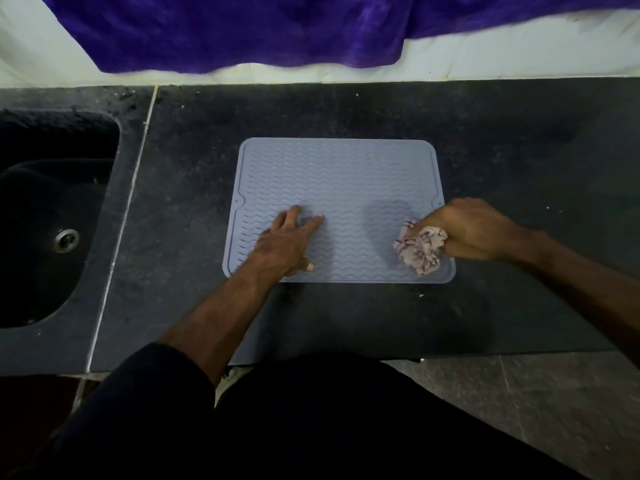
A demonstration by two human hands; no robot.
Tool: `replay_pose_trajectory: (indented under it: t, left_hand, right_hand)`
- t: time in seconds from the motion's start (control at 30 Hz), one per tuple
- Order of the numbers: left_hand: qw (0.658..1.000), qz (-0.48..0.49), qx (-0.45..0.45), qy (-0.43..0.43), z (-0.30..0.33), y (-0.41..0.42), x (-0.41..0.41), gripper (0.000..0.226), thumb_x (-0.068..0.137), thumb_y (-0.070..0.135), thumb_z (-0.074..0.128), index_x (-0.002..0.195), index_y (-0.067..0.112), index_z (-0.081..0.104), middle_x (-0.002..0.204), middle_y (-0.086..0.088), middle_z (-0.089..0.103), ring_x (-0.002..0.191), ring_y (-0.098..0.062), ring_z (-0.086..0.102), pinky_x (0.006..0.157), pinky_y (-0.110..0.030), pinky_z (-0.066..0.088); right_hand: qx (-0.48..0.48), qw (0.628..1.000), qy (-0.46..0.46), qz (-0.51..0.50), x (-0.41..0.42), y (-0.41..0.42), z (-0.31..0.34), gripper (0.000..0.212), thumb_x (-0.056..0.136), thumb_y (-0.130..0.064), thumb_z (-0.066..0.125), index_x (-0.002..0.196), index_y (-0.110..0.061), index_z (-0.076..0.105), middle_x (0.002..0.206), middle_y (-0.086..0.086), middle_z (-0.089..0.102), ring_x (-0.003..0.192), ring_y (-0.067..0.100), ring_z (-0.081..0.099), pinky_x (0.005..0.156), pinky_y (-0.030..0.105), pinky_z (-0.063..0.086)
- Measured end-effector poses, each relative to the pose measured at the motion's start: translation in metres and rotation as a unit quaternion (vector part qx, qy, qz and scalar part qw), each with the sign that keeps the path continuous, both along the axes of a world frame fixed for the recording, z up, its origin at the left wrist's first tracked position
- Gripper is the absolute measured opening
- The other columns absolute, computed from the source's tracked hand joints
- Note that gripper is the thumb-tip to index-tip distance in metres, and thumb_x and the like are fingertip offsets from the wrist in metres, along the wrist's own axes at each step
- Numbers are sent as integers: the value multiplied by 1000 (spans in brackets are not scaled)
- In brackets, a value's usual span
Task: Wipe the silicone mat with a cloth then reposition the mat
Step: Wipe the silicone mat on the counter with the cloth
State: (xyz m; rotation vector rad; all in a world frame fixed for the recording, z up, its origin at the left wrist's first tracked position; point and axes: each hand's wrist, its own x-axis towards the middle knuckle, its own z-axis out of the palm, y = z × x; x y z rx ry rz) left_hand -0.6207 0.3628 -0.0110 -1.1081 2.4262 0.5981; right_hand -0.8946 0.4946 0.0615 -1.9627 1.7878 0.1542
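Note:
A pale blue silicone mat (343,181) with a wavy ribbed surface lies flat on the dark stone counter (502,161). My left hand (287,242) rests palm down on the mat's near left part, fingers spread. My right hand (474,230) is closed around a crumpled pinkish patterned cloth (420,249), which presses on the mat's near right corner. A darker patch shows on the mat just left of the cloth.
A black sink (48,216) with a metal drain (65,240) is sunk into the counter at the left. A purple fabric (242,29) hangs over the white wall behind the counter. My dark-clothed body stands against the counter's front edge.

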Motion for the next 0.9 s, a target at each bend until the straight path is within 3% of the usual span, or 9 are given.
replay_pose_trajectory:
  t: [0.17,0.47,0.67,0.9]
  left_hand:
    - [1000,1,3,1,-3,-1,0,102,79,31,75,151,38,4,160,-4,-13,146,-31,-9,113,-57,18]
    - [1000,9,4,-2,-3,0,-1,103,78,29,75,151,38,3,159,-3,-14,146,-30,-9,112,-56,19]
    - [1000,6,4,5,-2,1,0,102,79,28,75,152,37,4,160,-4,-13,146,-30,-7,113,-57,20]
    - [1000,10,10,17,-2,2,2,100,80,27,74,152,36,5,160,-4,-14,146,-29,-10,115,-56,20]
  right_hand:
    - [-79,993,-87,-19,25,-8,-2,36,82,-27,74,118,-26,68,119,-2,70,109,22,65,92,44,52]
    - [-78,993,-73,49,61,-9,-34,39,80,-14,73,118,-23,68,131,-5,62,128,19,52,101,40,46]
    - [-20,992,3,122,60,-3,-45,57,86,0,58,136,-28,52,148,-12,42,143,17,30,111,43,37]
    - [14,993,27,115,26,13,-31,42,95,-25,55,135,-33,52,146,-11,46,139,16,38,111,37,36]
